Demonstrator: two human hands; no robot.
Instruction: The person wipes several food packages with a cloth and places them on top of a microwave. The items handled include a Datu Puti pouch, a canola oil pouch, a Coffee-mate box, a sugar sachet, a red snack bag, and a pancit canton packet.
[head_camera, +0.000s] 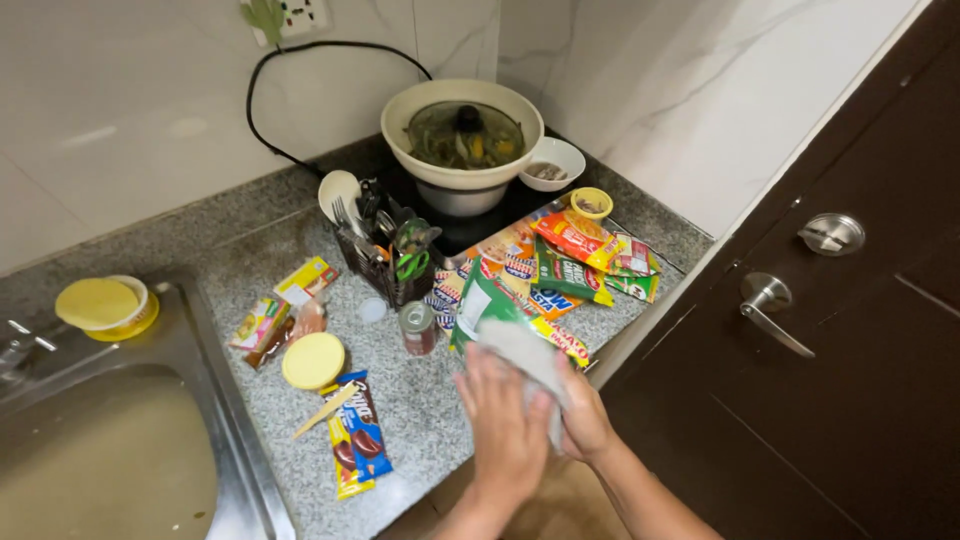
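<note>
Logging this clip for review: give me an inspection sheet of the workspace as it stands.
Surface: speckled granite counter, steel sink at its left.
Job's things: grey cloth held between both hands.
Clutter: snack packets, small can, yellow lid, utensil caddy, lidded cooker pot.
Hands: left hand and right hand closed around the cloth.
Cables: black cord runs to a wall socket.
Surroundings: dark door with lever handle, marbled wall.
</note>
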